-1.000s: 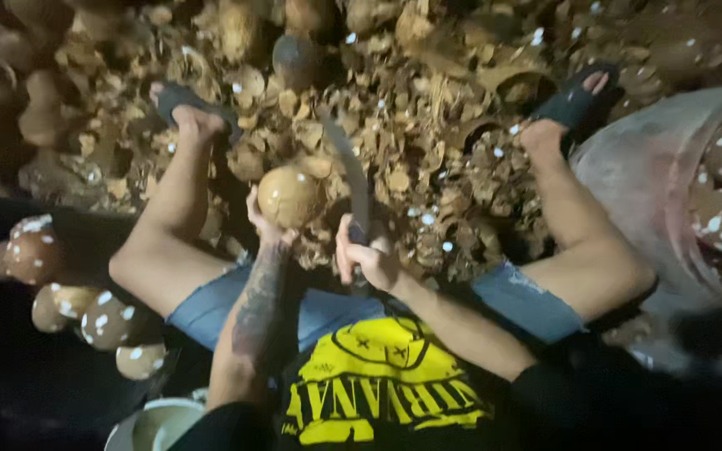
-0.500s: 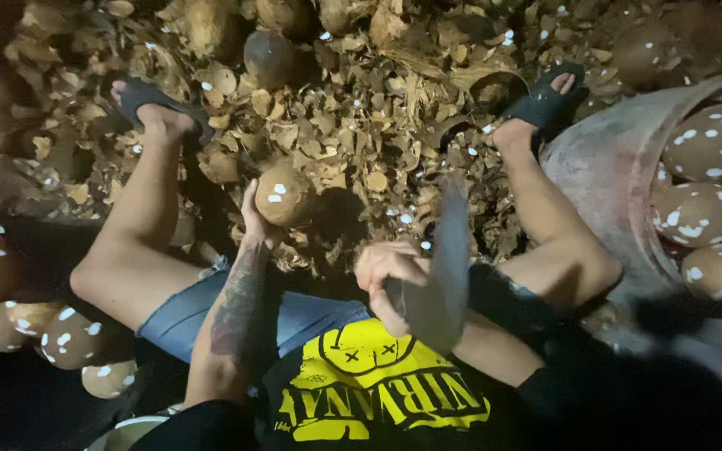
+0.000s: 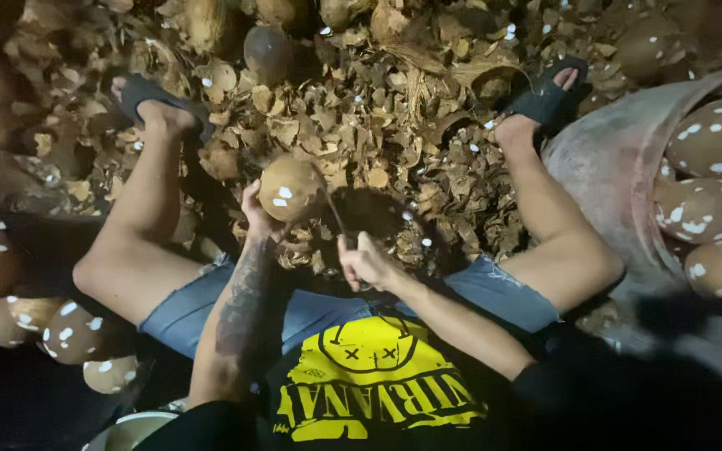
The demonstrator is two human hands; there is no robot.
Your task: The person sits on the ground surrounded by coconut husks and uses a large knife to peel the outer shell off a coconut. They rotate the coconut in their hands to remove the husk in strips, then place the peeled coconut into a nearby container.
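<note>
Round brown husked coconut (image 3: 287,187) being gripped by left hand (image 3: 257,219); thin dark blade (image 3: 330,206) being clasped by right hand (image 3: 364,263), edge touching coconut's right side.

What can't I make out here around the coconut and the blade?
Head view only:
- Blade: thin, seen edge-on; its length and its contact with the coconut are unclear.
- Handle: hidden inside the right hand.
- Left hand: fingers hidden behind the coconut.
- Bowl: cut off by the bottom edge.
- Sack: cut off on the right.
</note>
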